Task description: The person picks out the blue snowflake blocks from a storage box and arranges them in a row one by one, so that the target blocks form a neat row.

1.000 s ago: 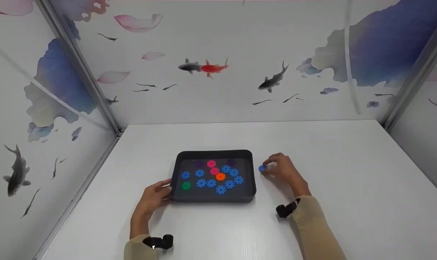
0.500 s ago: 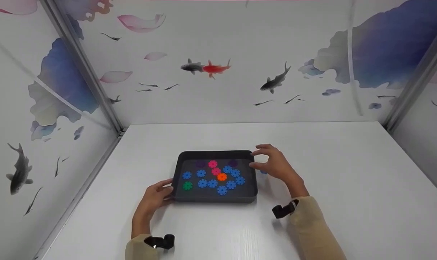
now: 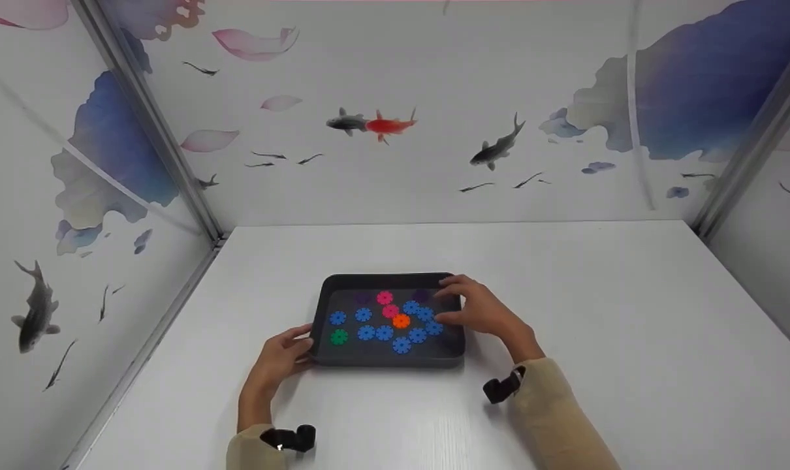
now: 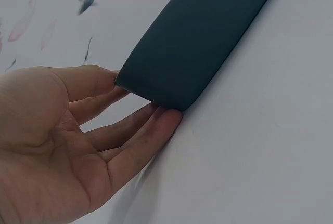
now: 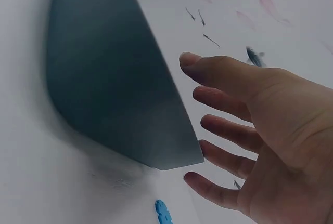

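A dark grey rectangular tray stands on the white table and holds toothed plastic discs: several blue discs, pink discs, an orange disc, a green disc and dim purple ones at the back. At the tray's left side, my left hand holds the wall, thumb at the rim and fingers against the lower corner. My right hand reaches over the right rim with fingers apart and nothing between them. In the right wrist view, another blue disc lies on the table outside the tray.
The white table extends around the tray on all sides. Behind it rises a wall printed with fish and petals, and side panels with metal posts flank it. Both wrists wear black cameras.
My right hand has let go of a blue disc on the table right of the tray and moved left over the tray's rim. My left hand has stayed at the tray.
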Demonstrator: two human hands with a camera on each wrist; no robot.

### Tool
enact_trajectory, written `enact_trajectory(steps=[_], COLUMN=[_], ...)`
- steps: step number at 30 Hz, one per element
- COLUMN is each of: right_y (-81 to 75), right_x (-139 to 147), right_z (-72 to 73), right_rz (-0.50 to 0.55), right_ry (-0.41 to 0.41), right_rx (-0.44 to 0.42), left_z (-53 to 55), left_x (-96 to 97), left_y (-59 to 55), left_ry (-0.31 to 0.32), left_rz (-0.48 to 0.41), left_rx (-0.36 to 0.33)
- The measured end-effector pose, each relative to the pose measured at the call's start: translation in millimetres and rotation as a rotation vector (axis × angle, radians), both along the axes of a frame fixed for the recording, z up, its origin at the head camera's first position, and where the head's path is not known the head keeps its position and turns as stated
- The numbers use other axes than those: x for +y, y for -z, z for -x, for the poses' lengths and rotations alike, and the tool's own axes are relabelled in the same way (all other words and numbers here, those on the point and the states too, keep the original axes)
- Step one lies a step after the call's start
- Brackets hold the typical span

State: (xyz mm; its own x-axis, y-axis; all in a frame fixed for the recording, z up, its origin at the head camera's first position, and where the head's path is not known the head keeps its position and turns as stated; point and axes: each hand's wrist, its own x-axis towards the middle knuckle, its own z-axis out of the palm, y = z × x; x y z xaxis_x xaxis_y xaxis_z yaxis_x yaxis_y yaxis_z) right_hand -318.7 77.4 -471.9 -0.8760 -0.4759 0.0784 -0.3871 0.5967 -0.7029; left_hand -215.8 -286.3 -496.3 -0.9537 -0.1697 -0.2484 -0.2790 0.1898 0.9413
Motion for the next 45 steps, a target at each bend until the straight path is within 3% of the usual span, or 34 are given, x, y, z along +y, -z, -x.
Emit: enact_trajectory(steps=[10,21,30,45], right_y=[11.1,18.1,18.5,20.3], right_x=[-8,-12,-16,-21], right_z=[0.9,-2.8,-4.4,-5.5], right_rz=[-0.116,-0.200,-0.262,-0.272], right_ry=[-0.078,-0.028,-0.036,0.040], right_rx=[0.068,0.094,0.154,0.093], left_z=[0.0,0.5,-1.7,-1.5], left_x=[0.5,-0.8,-1.0,-1.5], left_y=[-2.1,1.3,1.0,2.1], left_ry=[-0.010,-0.004,0.006,0.012], left_rz=[-0.005,-0.010,0.013,0.028], left_rx=[-0.010,-0.008,0.003,0.009])
